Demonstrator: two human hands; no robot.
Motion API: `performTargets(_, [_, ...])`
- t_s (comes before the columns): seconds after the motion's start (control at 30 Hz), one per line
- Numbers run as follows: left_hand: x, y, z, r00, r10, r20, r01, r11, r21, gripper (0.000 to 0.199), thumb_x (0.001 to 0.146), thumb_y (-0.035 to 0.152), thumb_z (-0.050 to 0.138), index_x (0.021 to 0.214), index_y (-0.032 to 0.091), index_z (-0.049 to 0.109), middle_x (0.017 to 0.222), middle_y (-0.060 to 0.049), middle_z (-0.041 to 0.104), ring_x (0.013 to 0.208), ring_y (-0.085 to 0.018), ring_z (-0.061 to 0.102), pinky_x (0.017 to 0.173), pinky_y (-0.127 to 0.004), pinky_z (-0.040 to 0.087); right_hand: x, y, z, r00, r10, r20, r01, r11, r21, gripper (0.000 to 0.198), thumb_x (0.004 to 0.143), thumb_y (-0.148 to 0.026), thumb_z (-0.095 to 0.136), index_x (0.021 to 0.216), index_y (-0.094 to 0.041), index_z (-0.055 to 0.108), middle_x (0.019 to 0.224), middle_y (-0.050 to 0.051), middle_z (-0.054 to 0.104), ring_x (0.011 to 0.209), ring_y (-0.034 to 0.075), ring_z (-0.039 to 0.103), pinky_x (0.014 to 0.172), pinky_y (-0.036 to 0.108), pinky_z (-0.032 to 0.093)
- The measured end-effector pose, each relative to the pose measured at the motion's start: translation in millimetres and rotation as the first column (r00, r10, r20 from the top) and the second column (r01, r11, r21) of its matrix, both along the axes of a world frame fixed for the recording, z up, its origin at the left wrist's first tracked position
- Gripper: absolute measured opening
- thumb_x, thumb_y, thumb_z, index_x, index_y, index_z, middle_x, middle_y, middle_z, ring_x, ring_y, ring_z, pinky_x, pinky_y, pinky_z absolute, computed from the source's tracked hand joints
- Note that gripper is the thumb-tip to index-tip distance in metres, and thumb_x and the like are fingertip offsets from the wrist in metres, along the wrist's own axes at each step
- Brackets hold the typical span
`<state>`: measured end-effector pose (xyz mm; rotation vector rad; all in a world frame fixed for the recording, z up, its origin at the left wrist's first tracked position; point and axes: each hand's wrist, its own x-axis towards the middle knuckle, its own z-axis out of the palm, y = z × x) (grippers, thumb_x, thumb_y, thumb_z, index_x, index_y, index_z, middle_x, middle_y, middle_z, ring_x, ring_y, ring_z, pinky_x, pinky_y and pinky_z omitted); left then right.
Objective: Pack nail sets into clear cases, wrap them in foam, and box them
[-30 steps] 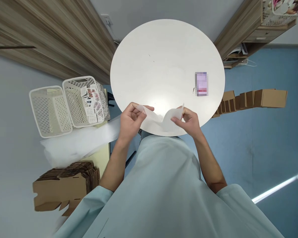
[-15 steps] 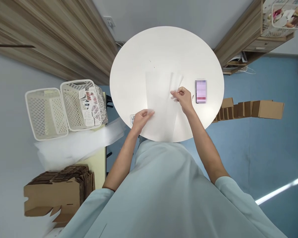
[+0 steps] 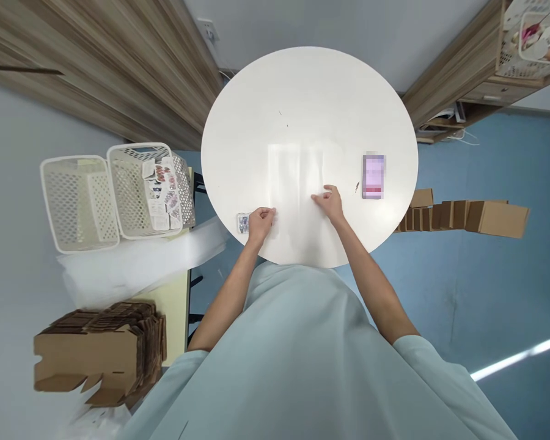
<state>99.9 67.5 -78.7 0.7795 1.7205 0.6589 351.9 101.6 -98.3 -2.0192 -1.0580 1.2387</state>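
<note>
A thin translucent white sheet point(image 3: 289, 183), apparently plastic or foam wrap, lies on the round white table in front of me. My left hand point(image 3: 260, 225) is at its lower left edge, thumb and fingers pinched together; whatever is between them is too small to make out. Partly behind that hand rests a small clear pack with dark blue pieces point(image 3: 242, 223). Over the right edge of the sheet is my right hand point(image 3: 330, 205), thumb and forefinger apart, with nothing visible between them.
On the table point(image 3: 311, 79), a phone point(image 3: 373, 177) with a blurred screen lies to the right. White baskets point(image 3: 140, 189), white wrapping sheets point(image 3: 142, 263) and stacked flat cardboard boxes point(image 3: 91, 354) stand at left. More cardboard boxes point(image 3: 467, 215) line up at right beyond the table.
My right hand has let go of the sheet's raised, folded right part and moved down toward me. The sheet now lies flatter. My left hand has shifted slightly left, its fingers closing together.
</note>
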Motion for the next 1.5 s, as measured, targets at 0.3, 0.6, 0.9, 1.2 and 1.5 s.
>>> performTargets(0.3, [-5.7, 25.6, -1.3, 0.912, -0.202, -0.356, 0.215, 0.977, -0.005, 0.019, 0.094, 0.039, 0.069, 0.091, 0.02, 0.07, 0.099, -0.008, 0.079, 0.088, -0.023, 0.07, 0.086, -0.033, 0.051, -3.6, -65.9, 10.6, 0.995, -0.014, 0.1, 0.015, 1.0, -0.012, 0.033, 0.092, -0.036, 0.058, 0.122, -0.023, 0.051, 0.095, 0.003, 0.072, 0.087, 0.023, 0.069, 0.087, 0.038, 0.051])
performTargets(0.6, [-36.7, 19.7, 22.6, 0.75, -0.388, -0.536, 0.493, 0.868, 0.06, 0.02, 0.098, 0.037, 0.066, 0.109, 0.021, 0.072, 0.118, -0.011, 0.077, 0.106, -0.03, 0.069, 0.099, -0.043, 0.05, 12.6, -56.6, 8.0, 0.985, -0.01, 0.173, 0.009, 1.0, 0.008, 0.026, 0.093, -0.035, 0.064, 0.113, -0.025, 0.053, 0.091, 0.002, 0.073, 0.091, 0.024, 0.069, 0.086, 0.037, 0.049])
performTargets(0.9, [-117.0, -15.2, 18.1, 0.419, -0.662, -0.622, 0.842, 0.54, -0.007, 0.079, 0.08, 0.042, 0.085, 0.151, 0.025, 0.055, 0.159, -0.014, 0.053, 0.145, -0.041, 0.047, 0.121, -0.056, 0.043, 28.4, -44.5, 4.7, 0.963, -0.053, 0.265, 0.047, 0.999, 0.027, 0.032, 0.093, -0.039, 0.068, 0.117, -0.025, 0.053, 0.099, 0.004, 0.074, 0.094, 0.026, 0.069, 0.087, 0.039, 0.05])
performTargets(1.2, [-79.6, -24.0, 13.6, 0.474, -0.609, -0.636, 0.835, 0.539, 0.106, 0.076, 0.086, 0.029, 0.07, 0.158, 0.021, 0.049, 0.154, -0.015, 0.056, 0.141, -0.04, 0.051, 0.121, -0.055, 0.045, 23.9, -99.2, 15.5, 0.961, 0.008, 0.277, -0.013, 1.0, 0.016, 0.05, 0.088, -0.038, 0.071, 0.131, -0.024, 0.051, 0.114, 0.007, 0.072, 0.087, 0.023, 0.067, 0.083, 0.038, 0.054])
performTargets(1.5, [10.6, 1.0, 3.6, 0.443, -0.681, -0.584, 0.893, 0.398, 0.213, 0.072, 0.084, 0.02, 0.071, 0.153, 0.018, 0.053, 0.155, -0.015, 0.057, 0.139, -0.037, 0.053, 0.119, -0.055, 0.048, 25.4, -123.5, 17.9, 0.962, 0.026, 0.274, -0.016, 0.999, -0.036, 0.036, 0.096, -0.044, 0.064, 0.125, -0.023, 0.062, 0.102, 0.006, 0.076, 0.093, 0.025, 0.071, 0.086, 0.037, 0.053])
